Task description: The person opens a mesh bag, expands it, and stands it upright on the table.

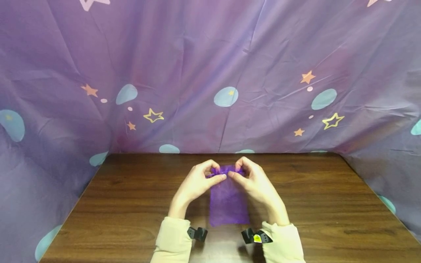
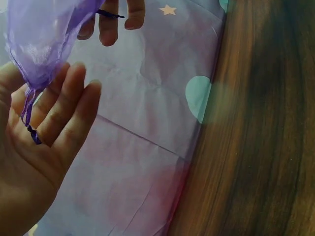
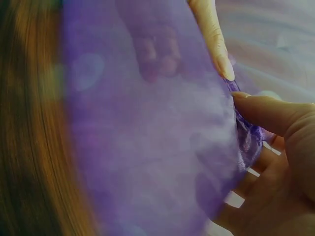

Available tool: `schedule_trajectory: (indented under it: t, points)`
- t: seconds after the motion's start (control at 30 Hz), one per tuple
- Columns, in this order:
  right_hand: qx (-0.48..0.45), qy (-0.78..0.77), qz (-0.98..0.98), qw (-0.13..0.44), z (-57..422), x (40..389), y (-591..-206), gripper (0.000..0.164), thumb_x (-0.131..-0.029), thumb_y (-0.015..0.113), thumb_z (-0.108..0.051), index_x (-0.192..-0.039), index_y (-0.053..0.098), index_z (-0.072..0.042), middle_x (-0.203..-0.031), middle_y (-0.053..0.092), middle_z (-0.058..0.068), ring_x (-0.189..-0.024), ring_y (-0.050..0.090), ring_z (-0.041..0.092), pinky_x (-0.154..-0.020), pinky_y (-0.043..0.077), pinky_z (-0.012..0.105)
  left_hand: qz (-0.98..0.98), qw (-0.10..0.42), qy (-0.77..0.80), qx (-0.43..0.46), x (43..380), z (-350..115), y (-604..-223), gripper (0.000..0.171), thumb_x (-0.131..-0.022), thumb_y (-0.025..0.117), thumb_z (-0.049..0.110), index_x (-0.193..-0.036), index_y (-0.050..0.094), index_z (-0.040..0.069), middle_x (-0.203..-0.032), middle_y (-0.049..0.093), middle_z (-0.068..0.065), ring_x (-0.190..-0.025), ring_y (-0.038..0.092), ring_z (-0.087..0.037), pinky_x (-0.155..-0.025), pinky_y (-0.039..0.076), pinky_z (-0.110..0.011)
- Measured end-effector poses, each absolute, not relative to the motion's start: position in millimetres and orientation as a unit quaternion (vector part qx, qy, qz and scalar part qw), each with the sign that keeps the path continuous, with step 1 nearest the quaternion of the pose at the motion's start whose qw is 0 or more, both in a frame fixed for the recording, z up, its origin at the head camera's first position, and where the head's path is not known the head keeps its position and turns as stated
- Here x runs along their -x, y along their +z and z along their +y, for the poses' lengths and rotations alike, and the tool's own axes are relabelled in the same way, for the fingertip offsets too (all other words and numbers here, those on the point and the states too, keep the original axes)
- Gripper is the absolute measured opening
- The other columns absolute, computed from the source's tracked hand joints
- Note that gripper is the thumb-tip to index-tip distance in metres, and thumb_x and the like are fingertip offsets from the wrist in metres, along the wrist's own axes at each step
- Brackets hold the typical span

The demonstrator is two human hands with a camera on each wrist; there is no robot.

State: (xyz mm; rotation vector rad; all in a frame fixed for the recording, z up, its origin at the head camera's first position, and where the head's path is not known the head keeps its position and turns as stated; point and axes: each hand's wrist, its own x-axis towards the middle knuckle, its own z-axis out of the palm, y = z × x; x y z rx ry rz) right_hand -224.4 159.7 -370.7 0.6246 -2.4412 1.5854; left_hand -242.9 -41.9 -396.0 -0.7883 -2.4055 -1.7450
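A sheer purple drawstring pouch (image 1: pixel 229 204) hangs between both hands above the table, its gathered mouth at the top. My left hand (image 1: pixel 199 181) pinches the mouth's left side between thumb and fingers. On the right side, my right hand (image 1: pixel 258 180) pinches the same edge, the two thumb tips close together. A knotted purple drawstring (image 2: pixel 32 129) dangles by the left palm in the left wrist view. Through the thin cloth of the pouch (image 3: pixel 147 128), fingers of the left hand show in the right wrist view. No contents can be made out inside.
The brown wooden table (image 1: pixel 131 204) spreads out under the hands. Behind it and along both sides hangs a purple curtain (image 1: pixel 197 73) printed with stars and blue ovals. Each wrist carries a small black camera mount (image 1: pixel 198 234) at the sleeve.
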Motion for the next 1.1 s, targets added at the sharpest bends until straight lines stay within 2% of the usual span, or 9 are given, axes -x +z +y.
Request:
schedule_trajectory:
  t: [0.13, 0.3, 0.43, 0.6, 0.8, 1.1]
  points:
    - [-0.226, 0.524, -0.817, 0.088, 156.7, 218.1, -362.6, 0.019, -0.087, 0.070, 0.001, -0.085, 0.051, -0.004, -0.073, 0.046, 0.002, -0.063, 0.044, 0.016, -0.052, 0.035, 0.024, -0.782, 0.016, -0.561, 0.270, 242.3, -41.9, -397.6, 0.020, -0.086, 0.076, 0.021, -0.094, 0.059, 0.014, -0.082, 0.060, 0.004, -0.068, 0.058, -0.007, -0.060, 0.048, -0.026]
    - [-0.265, 0.494, -0.825, 0.071, 159.1, 224.0, -372.0, 0.012, -0.088, 0.071, -0.005, -0.089, 0.059, -0.007, -0.076, 0.053, 0.000, -0.067, 0.049, 0.012, -0.057, 0.041, 0.026, -0.796, 0.045, -0.534, 0.280, 242.4, -43.1, -397.5, 0.017, -0.087, 0.075, 0.019, -0.091, 0.060, 0.012, -0.076, 0.054, 0.006, -0.063, 0.048, -0.007, -0.058, 0.042, -0.025]
    - [-0.274, 0.486, -0.828, 0.047, 164.1, 232.4, -383.1, 0.014, -0.086, 0.076, -0.013, -0.088, 0.062, -0.012, -0.076, 0.056, -0.002, -0.067, 0.052, 0.012, -0.058, 0.043, 0.026, -0.801, 0.061, -0.525, 0.280, 244.1, -43.4, -397.2, 0.014, -0.087, 0.075, 0.020, -0.090, 0.064, 0.013, -0.075, 0.056, 0.008, -0.064, 0.049, -0.007, -0.058, 0.042, -0.025]
    - [-0.257, 0.487, -0.834, 0.040, 164.7, 229.6, -379.6, 0.018, -0.084, 0.077, -0.009, -0.085, 0.060, -0.010, -0.072, 0.053, -0.002, -0.063, 0.049, 0.012, -0.055, 0.041, 0.025, -0.809, 0.063, -0.517, 0.274, 245.3, -43.5, -397.0, 0.013, -0.087, 0.075, 0.025, -0.086, 0.065, 0.016, -0.073, 0.057, 0.009, -0.064, 0.051, -0.007, -0.058, 0.044, -0.026]
    - [-0.245, 0.482, -0.839, 0.057, 158.7, 213.2, -357.2, 0.017, -0.083, 0.074, 0.000, -0.080, 0.058, -0.004, -0.070, 0.051, 0.000, -0.061, 0.047, 0.011, -0.054, 0.040, 0.024, -0.806, 0.058, -0.517, 0.281, 245.1, -42.5, -396.5, 0.017, -0.088, 0.074, 0.029, -0.083, 0.063, 0.018, -0.070, 0.055, 0.009, -0.062, 0.050, -0.007, -0.056, 0.043, -0.026]
    - [-0.237, 0.467, -0.848, 0.083, 167.0, 229.8, -380.4, 0.022, -0.082, 0.078, -0.010, -0.077, 0.057, -0.013, -0.067, 0.049, -0.006, -0.060, 0.045, 0.010, -0.052, 0.038, 0.025, -0.807, 0.068, -0.517, 0.277, 245.6, -41.9, -396.8, 0.023, -0.085, 0.077, 0.030, -0.076, 0.059, 0.018, -0.066, 0.053, 0.009, -0.059, 0.048, -0.007, -0.054, 0.042, -0.026]
